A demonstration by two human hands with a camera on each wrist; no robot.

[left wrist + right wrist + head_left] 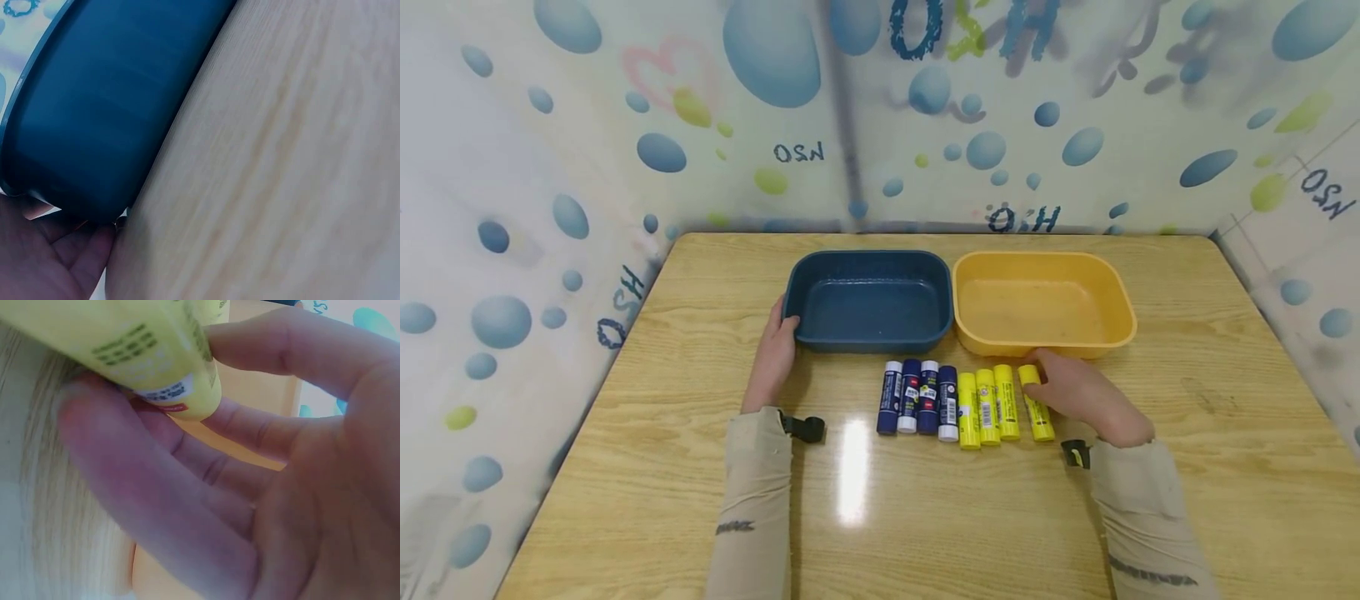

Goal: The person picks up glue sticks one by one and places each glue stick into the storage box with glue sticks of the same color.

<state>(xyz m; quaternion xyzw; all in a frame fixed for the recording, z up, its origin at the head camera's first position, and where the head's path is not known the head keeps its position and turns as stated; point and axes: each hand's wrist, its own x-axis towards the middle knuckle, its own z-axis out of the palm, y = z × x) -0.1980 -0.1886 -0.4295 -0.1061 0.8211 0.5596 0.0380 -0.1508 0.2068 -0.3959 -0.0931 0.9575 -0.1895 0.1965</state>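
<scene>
Presently, a yellow stick is pinched by the right hand. Its far end, nearest the yellow tub, is enclosed between thumb and fingers, while its near end is left uncovered, pointed toward the person. Whether it is raised off the table cannot be told. Just to its left, across a narrow gap, three other yellow sticks are laid side by side. Beyond them the row is continued by four navy sticks, their white ends turned alternately away from and toward the person. The blue tub is set just beside the yellow one, on the left, and is gripped at its near left corner by the left hand. Both arms are covered by beige sleeves.
</scene>
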